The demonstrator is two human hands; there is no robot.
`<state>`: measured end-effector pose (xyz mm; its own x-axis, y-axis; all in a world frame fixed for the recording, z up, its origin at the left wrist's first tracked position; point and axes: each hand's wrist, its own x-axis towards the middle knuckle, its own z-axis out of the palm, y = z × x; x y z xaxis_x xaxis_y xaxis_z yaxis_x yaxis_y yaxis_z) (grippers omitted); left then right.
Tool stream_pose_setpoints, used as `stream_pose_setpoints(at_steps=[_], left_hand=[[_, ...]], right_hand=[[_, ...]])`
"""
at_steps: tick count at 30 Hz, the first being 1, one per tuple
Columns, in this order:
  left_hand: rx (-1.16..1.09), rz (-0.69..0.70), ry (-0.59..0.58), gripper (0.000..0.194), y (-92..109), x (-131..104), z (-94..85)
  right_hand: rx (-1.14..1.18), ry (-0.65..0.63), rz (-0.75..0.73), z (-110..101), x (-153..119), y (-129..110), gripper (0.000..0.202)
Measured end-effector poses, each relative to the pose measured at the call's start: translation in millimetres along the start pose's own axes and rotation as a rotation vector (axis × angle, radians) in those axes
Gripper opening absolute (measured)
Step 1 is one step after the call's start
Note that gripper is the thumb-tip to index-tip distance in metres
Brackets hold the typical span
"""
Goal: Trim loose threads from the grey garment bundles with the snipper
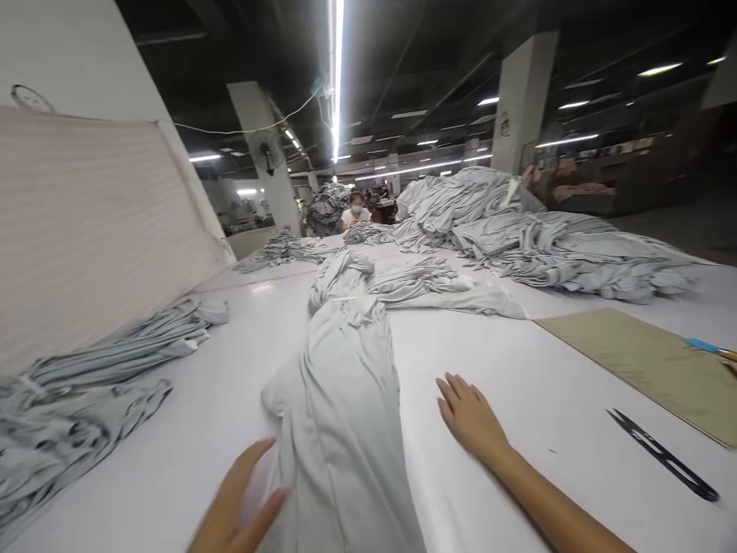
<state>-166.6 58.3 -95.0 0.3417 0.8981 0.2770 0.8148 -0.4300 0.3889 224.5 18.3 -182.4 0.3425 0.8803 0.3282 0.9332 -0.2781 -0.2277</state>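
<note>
A long piece of pale grey-green cloth (pixel 345 399) lies lengthwise on the white table (pixel 242 369), lightly creased, its far end bunched against more grey cloth. At its near left edge is my left hand (pixel 245 499), thumb and fingers apart, holding nothing; whether it touches the cloth is unclear. To the right of the cloth, my right hand (pixel 469 415) is over the bare tabletop, palm down with fingers spread and nothing in it.
Black thread snips (pixel 662 453) lie at the right, near a brown board (pixel 639 361) with a blue-handled tool (pixel 702 346). Grey cloth heaps (pixel 553 238) stand back right; folded grey cloth (pixel 115 353) lies left. A masked person (pixel 355 211) is at the far end.
</note>
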Motion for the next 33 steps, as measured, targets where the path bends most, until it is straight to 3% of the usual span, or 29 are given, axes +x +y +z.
stream_pose_setpoints(at_steps=[2,3,6,10,14,18,21,23,25,29,31,32,33], left_hand=[[0.004,-0.001,-0.142,0.069,19,24,34.3],[0.046,-0.056,-0.140,0.079,29,36,51.1],[0.097,-0.099,-0.158,0.084,51,62,87.2],[0.102,-0.092,-0.162,0.085,63,87,104.9],[0.099,-0.109,-0.123,0.089,77,127,123.2],[0.088,-0.137,-0.044,0.086,108,169,142.8],[0.079,-0.146,0.012,0.069,135,180,147.7],[0.079,-0.121,0.014,0.061,148,170,144.6],[0.080,-0.050,-0.028,0.057,152,141,137.5],[0.066,0.196,-0.168,0.046,133,39,126.9],[0.049,0.430,-0.213,0.047,117,-12,131.7],[0.056,0.532,-0.215,0.049,111,-32,136.3],[0.076,0.538,-0.188,0.050,107,-47,141.4]], right_hand=[[-0.001,-0.002,0.000,2,-1,2,0.034],[0.001,-0.002,0.001,3,-1,3,0.036],[0.014,-0.002,0.013,4,-2,4,0.043],[0.051,-0.026,0.038,0,-2,4,0.044],[0.115,-0.052,0.061,-8,-3,3,0.036],[0.210,-0.029,0.102,-16,0,4,0.031],[0.312,-0.003,0.150,-22,6,9,0.028],[0.397,0.006,0.162,-30,7,13,0.026],[0.477,0.010,0.141,-43,1,16,0.026],[0.580,-0.028,-0.008,-75,-34,17,0.031],[0.592,-0.098,-0.129,-92,-53,14,0.038],[0.585,-0.127,-0.173,-101,-59,11,0.029],[0.572,-0.138,-0.195,-112,-63,6,0.021]])
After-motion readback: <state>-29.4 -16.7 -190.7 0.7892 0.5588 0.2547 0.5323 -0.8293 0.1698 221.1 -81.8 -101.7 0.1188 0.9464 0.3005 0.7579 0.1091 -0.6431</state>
